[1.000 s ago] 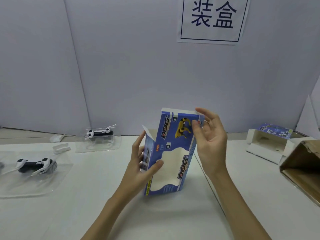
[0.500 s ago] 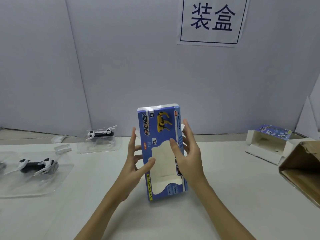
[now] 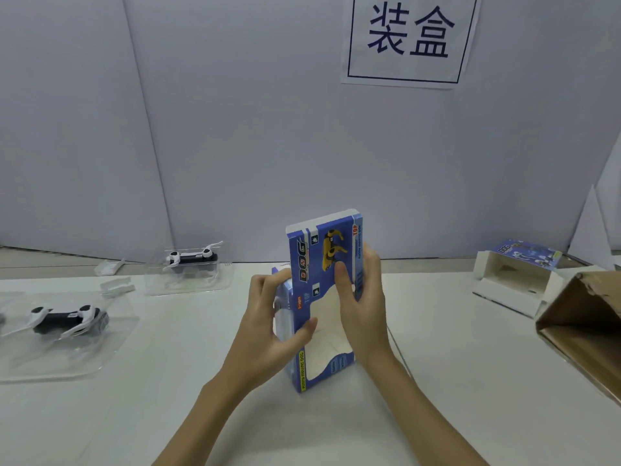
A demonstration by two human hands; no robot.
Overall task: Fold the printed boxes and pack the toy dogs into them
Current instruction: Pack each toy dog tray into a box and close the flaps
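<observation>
Standing upright near the middle of the table (image 3: 453, 348), the printed box (image 3: 307, 264) is gripped by both hands. The left hand (image 3: 268, 331) curls around its left side, thumb on the front; the right hand (image 3: 361, 307) holds the right edge, thumb across the window. The left fingers seem to press a side flap, though blur hides it. Two toy dogs (image 3: 65, 319) lie in clear trays toward the left edge.

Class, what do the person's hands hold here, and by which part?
Both grip the blue printed box: left hand on its left side, right hand on its right edge.
</observation>
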